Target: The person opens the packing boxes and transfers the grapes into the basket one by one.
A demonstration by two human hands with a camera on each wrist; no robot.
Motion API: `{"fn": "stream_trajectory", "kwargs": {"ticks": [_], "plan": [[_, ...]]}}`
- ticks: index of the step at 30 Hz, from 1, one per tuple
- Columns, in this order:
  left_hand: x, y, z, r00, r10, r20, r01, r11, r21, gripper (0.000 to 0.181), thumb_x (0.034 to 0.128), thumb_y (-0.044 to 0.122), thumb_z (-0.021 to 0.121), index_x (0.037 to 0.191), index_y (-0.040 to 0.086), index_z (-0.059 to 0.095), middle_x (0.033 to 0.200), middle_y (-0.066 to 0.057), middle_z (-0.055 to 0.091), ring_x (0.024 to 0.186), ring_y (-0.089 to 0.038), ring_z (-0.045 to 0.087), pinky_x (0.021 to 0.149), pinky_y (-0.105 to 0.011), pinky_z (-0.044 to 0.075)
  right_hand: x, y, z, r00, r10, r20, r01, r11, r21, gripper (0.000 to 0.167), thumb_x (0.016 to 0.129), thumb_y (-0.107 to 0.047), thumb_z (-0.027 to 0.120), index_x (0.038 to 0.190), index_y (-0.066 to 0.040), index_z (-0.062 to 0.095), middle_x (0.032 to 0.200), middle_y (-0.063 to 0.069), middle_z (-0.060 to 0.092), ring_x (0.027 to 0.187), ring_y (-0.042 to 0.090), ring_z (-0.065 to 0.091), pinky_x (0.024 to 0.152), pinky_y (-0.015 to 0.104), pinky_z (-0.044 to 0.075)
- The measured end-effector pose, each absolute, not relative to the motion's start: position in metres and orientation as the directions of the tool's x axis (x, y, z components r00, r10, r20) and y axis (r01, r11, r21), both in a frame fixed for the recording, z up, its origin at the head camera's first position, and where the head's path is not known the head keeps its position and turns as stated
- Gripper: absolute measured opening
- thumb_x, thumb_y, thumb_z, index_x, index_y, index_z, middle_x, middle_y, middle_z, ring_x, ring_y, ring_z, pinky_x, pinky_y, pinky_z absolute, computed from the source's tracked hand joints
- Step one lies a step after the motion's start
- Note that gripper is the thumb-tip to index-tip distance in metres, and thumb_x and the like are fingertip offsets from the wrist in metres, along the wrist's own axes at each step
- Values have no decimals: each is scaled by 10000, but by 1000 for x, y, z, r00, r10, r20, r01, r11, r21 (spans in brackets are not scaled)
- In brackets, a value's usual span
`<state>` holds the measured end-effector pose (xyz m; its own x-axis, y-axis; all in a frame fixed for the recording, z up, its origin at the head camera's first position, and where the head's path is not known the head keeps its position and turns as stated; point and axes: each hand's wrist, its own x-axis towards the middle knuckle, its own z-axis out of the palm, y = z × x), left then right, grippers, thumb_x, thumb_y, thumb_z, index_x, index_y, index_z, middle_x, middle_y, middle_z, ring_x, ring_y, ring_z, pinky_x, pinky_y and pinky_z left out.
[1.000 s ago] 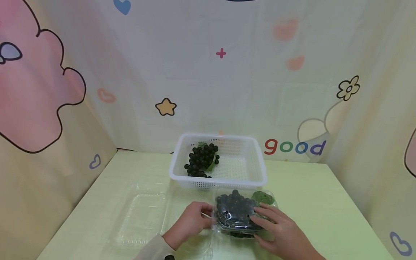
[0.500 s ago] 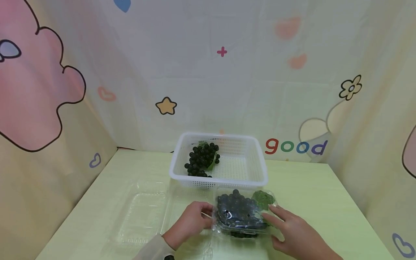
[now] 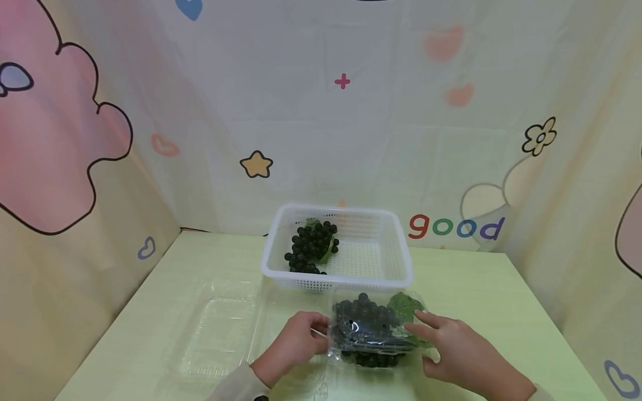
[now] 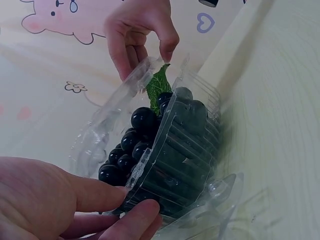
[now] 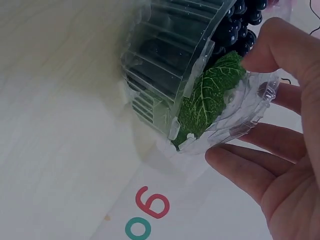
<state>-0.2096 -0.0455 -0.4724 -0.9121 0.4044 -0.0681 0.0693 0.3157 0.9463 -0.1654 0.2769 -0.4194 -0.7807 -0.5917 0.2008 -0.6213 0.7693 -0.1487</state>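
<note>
Basket [image 3: 351,278] with grapes [image 3: 307,250] stands just behind the grape box [image 4: 197,157]; another clear box [image 3: 218,334] lies left. Curtain [image 3: 301,111] lettering [image 3: 456,227] reads "good". Rightward, table [image 3: 481,301] extends to its edge. Left hand [image 3: 299,341] pinches the grape box's rim; right hand [image 3: 458,351] straddles its lid [image 5: 250,107], grip unclear.

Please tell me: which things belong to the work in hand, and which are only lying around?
In the work, it seems:
box, gripped by the left hand
grapes in it
leaf by the right hand

Likely only lying around:
second box, on the left
basket
basket's grapes
</note>
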Motion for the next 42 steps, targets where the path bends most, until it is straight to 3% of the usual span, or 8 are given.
{"fn": "stream_trajectory", "kwargs": {"ticks": [3, 6, 12, 18, 25, 29, 34, 42], "plan": [[-209, -46, -472, -914, 399, -75, 60, 317, 947, 303, 824, -53, 720, 1125, -74, 695, 983, -123, 735, 856, -190, 703, 696, -300, 586, -163, 275, -421, -788, -575, 219, -608, 784, -127, 521, 738, -133, 827, 1246, -125, 712, 1296, 256, 674, 562, 19, 589, 556, 202, 449], [-209, -46, -470, -914, 397, -86, 46, 311, 949, 295, 832, -52, 725, 1125, -74, 690, 982, -118, 723, 864, -196, 700, 703, -313, 592, -161, 274, -425, -776, -563, 285, -601, 797, -63, 546, 707, -175, 868, 1232, -158, 718, 1301, 201, 681, 805, 184, 733, 591, 243, 532], [-208, -47, -468, -912, 393, -113, 15, 309, 951, 295, 846, -49, 743, 1131, -74, 671, 986, -122, 701, 865, -204, 695, 708, -339, 600, -163, 262, -438, -660, -578, 481, -626, 776, 75, 603, 619, -223, 921, 1193, -215, 737, 1321, 91, 674, 1162, 297, 684, 729, 361, 625], [-205, -40, -470, -917, 378, -128, 0, 320, 947, 307, 826, -54, 763, 1116, -70, 663, 964, -120, 712, 820, -193, 697, 692, -330, 587, -162, 246, -448, -562, -634, 531, -706, 702, 91, 612, 628, -239, 959, 1204, -217, 755, 1287, 87, 701, 1175, 296, 668, 816, 428, 622], [-201, -30, -475, -916, 378, -137, -18, 300, 954, 352, 879, 18, 750, 1192, -82, 626, 965, -122, 734, 747, -231, 735, 726, -376, 608, -159, 246, -454, -542, -628, 558, -703, 703, 107, 578, 591, -216, 963, 1141, -220, 785, 1209, 41, 752, 1126, 269, 696, 812, 385, 616], [-200, -24, -477, -914, 377, -152, -21, 329, 944, 437, 876, 65, 770, 1255, -69, 600, 974, -95, 727, 757, -215, 732, 756, -389, 596, -159, 254, -458, -530, -617, 582, -707, 700, 98, 577, 566, -190, 957, 1118, -225, 791, 1200, 23, 756, 1127, 256, 695, 900, 289, 583], [-195, -13, -479, -919, 362, -153, -21, 343, 939, 469, 844, 89, 809, 1240, -53, 600, 951, -69, 718, 774, -197, 708, 736, -382, 578, -160, 267, -464, -515, -593, 618, -713, 697, 75, 604, 529, -137, 941, 1108, -209, 786, 1202, 22, 754, 1133, 260, 689, 1069, 113, 425], [-192, 4, -482, -916, 345, -205, -84, 333, 939, 507, 842, 120, 819, 1260, -13, 564, 968, -61, 695, 821, -200, 663, 730, -410, 561, -165, 283, -468, -532, -569, 627, -711, 702, 33, 605, 546, -85, 903, 1126, -189, 769, 1238, 30, 731, 1149, 271, 671, 1105, 56, 333]]}}
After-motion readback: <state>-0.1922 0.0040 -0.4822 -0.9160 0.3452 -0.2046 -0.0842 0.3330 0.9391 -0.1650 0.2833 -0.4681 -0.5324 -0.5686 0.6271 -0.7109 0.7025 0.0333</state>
